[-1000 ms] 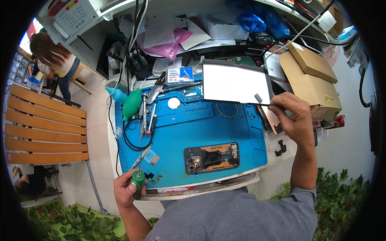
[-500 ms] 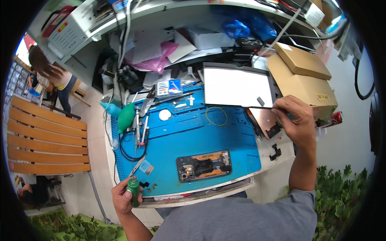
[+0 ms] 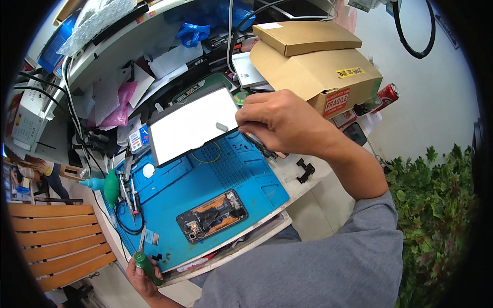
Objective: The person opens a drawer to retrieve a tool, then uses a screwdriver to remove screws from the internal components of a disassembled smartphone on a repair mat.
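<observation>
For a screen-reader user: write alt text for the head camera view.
Seen from above, a person's right hand pinches something small at the edge of a white-lit panel, while the left hand holds a green-handled screwdriver at the near corner of a blue repair mat. An opened smartphone lies on the mat, with cardboard boxes behind.

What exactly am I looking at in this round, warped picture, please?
It comes from a wide fisheye camera worn on a person's head, looking down at their own two hands, so straight edges bend. On the bench lies a blue work mat with an opened phone showing its insides. Behind it sits a white panel in a dark frame, and cardboard boxes are stacked farther back. The left hand grips a green-handled screwdriver at the mat's near corner. The right hand pinches something small beside the panel; what it is cannot be made out.
</observation>
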